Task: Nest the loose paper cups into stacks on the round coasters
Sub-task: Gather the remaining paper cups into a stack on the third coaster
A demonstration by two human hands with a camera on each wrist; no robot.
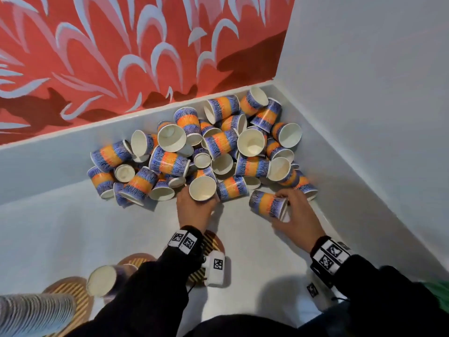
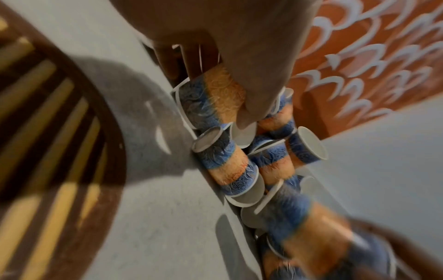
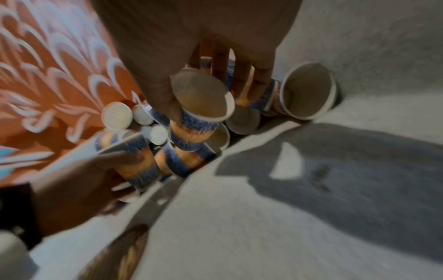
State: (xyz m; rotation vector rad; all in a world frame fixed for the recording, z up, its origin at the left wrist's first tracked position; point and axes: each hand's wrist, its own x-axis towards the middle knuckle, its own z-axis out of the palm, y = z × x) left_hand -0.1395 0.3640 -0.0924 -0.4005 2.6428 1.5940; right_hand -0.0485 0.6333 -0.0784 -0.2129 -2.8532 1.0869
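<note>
A heap of loose paper cups (image 1: 209, 142), banded blue and orange, fills the corner of the grey floor. My left hand (image 1: 198, 203) grips one cup (image 1: 202, 189) at the heap's near edge, its white mouth facing up at me. In the left wrist view my left hand (image 2: 223, 81) curls round that cup (image 2: 206, 102). My right hand (image 1: 289, 206) holds a cup (image 1: 267, 203) lying on its side. In the right wrist view my right hand (image 3: 208, 91) pinches this cup (image 3: 199, 121) near its rim. Round striped coasters (image 1: 212, 242) lie near me.
Two more coasters (image 1: 137, 260) (image 1: 73, 288) lie at the lower left, and a cup stack (image 1: 104, 280) stands there. Another tall stack (image 1: 36, 312) shows blurred at the bottom left. A red patterned wall (image 1: 121, 57) and a grey wall (image 1: 364, 93) close in the corner.
</note>
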